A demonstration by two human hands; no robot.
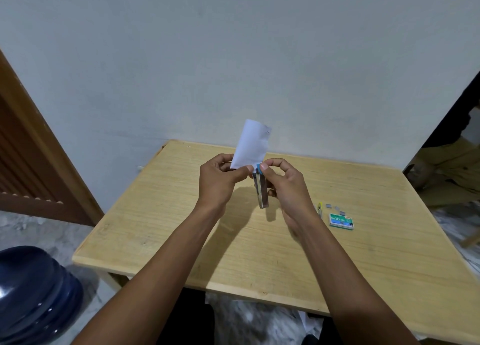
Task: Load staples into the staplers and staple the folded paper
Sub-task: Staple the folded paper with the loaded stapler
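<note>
Above the wooden worktop (pixel 181 240), the left hand (pixel 220 181) pinches the lower edge of the folded paper (pixel 252 143), which stands upright. The right hand (pixel 288 186) has its fingers curled round a blue-tipped stapler (pixel 262 191), held on end against the paper's bottom corner. To the right, on the worktop, lie a green staple box (pixel 341 221) and loose staples (pixel 337 208).

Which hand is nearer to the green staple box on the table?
Right. The right hand, gripping the stapler, is just left of the green staple box. The left hand, pinching the folded paper, is farther left, beyond the right hand.
</note>
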